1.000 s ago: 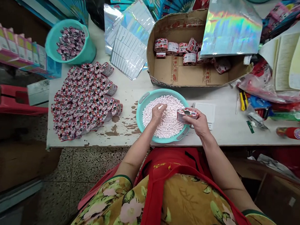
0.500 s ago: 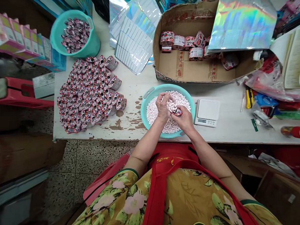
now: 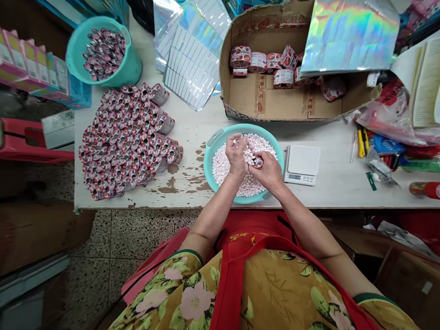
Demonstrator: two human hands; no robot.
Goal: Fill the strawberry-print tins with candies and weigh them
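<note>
Container (image 3: pixel 256 162), small and printed, is sitting over the teal basin (image 3: pixel 208 169) of white pellets (image 3: pixel 220 165), right hand (image 3: pixel 270 171) fingers grasping it. Left hand (image 3: pixel 236 155) is hovering just beside, fingers half-curled; can't tell if they're gripping pellets. Scale (image 3: pixel 303 160) is sitting right of basin, similar containers (image 3: pixel 120 145) standing left, carton (image 3: pixel 283 101) lying beyond.

Speckled floor (image 3: pixel 131 232) lies below a worn table (image 3: pixel 194 122).
</note>
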